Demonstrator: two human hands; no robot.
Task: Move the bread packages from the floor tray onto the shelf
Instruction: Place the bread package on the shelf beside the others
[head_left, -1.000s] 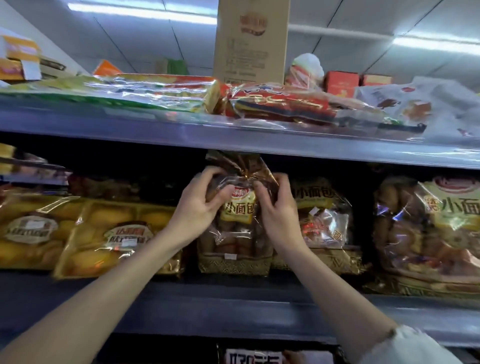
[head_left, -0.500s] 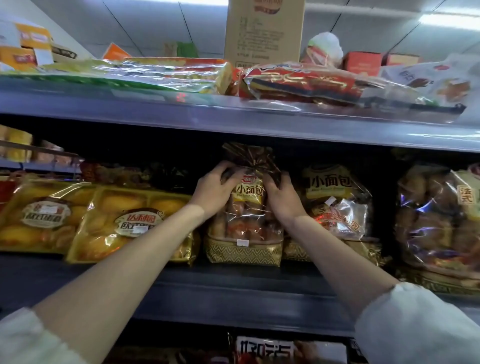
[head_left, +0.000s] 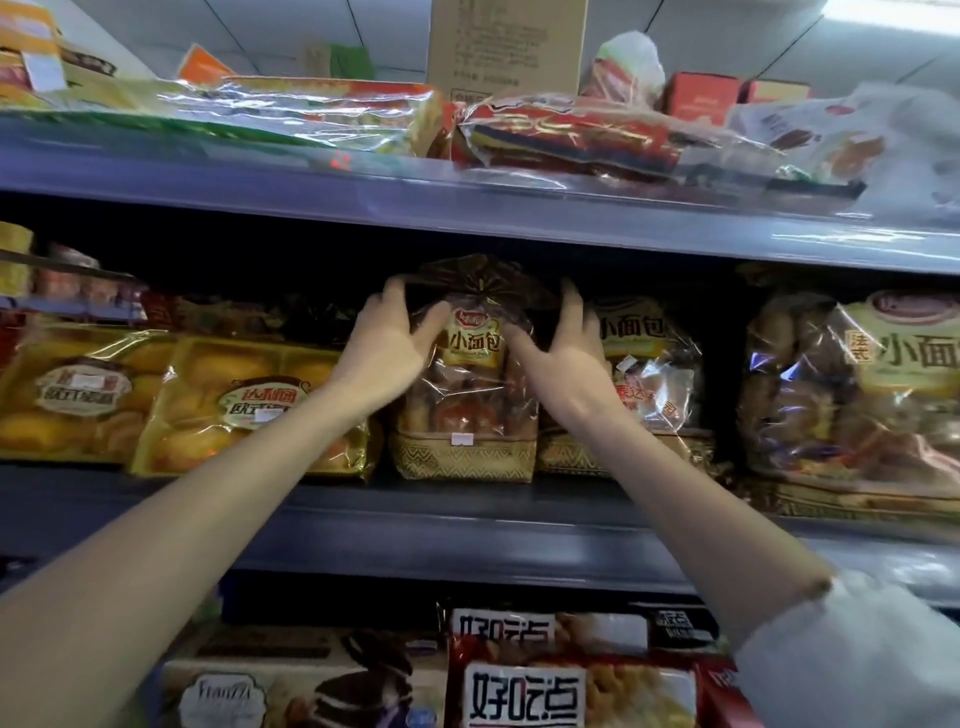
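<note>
You're steadying the bread bag (head_left: 465, 374) w/ left hand (head_left: 384, 345) & right hand (head_left: 563, 358), grips spread loosely against its sides; its crinkled top at 12 o'clock is crowding the upper shelf (head_left: 467, 208), so it's risking tipping fwd.

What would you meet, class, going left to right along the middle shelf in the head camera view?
Yellow bread package at the left edge → second yellow bread package → left hand → upright bread bag between the hands → right hand → matching bread bag → large bread bag.
</note>
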